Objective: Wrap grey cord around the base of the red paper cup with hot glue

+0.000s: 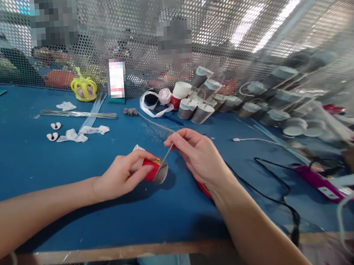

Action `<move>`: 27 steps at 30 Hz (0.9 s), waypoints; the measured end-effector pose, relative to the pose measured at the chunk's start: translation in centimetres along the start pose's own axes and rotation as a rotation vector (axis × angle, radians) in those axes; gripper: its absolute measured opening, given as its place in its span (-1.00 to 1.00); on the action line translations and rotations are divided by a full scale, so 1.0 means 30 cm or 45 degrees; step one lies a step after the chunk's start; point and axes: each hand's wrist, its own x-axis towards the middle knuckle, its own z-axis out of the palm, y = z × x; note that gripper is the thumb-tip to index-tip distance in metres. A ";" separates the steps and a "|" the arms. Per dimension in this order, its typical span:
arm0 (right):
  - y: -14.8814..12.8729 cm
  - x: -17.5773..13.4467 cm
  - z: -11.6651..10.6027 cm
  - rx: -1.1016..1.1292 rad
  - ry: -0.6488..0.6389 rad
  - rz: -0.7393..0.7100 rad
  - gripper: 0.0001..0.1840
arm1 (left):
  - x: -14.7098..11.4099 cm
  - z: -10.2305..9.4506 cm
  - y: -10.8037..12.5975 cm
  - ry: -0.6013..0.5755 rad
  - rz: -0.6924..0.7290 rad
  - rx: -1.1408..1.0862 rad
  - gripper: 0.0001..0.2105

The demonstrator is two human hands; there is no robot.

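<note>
My left hand point(127, 172) is closed around a small paper cup point(150, 172), white at one end, with a red band and a grey stretch at the other. The cup lies tilted on its side, just over the table. Grey yarn point(166, 153) runs from the cup's grey end up to my right hand point(196, 153), which pinches it between thumb and fingers. From there the strand leads back to a small grey yarn bundle point(130, 111). Under my right wrist a red-handled tool point(204, 190) is mostly hidden.
Several grey-wrapped cups point(202, 113) lie at the back right, near white stacked cups point(182, 90). A lit phone point(116, 78) stands by a yellow crown-like piece point(83, 86). Metal wires point(78, 114) lie left. A black cable point(260, 197) and purple power strip point(316, 181) are right.
</note>
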 end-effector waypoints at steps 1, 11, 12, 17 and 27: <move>0.001 0.000 -0.002 -0.014 0.010 -0.014 -0.81 | -0.001 0.001 -0.001 -0.002 -0.042 -0.017 -0.83; 0.013 0.004 -0.016 -0.405 0.105 -0.105 -0.78 | 0.001 0.004 0.012 -0.034 -0.185 -0.177 -0.84; 0.017 0.006 -0.017 -0.443 0.101 -0.094 -0.77 | 0.001 0.003 0.016 -0.041 -0.169 -0.179 -0.85; 0.030 0.011 -0.012 -0.550 0.034 -0.035 -0.76 | 0.003 -0.006 0.034 -0.021 0.000 -0.178 -0.89; 0.037 0.004 -0.006 -0.622 -0.076 0.022 -0.75 | 0.000 -0.012 0.044 0.001 0.193 -0.108 -0.91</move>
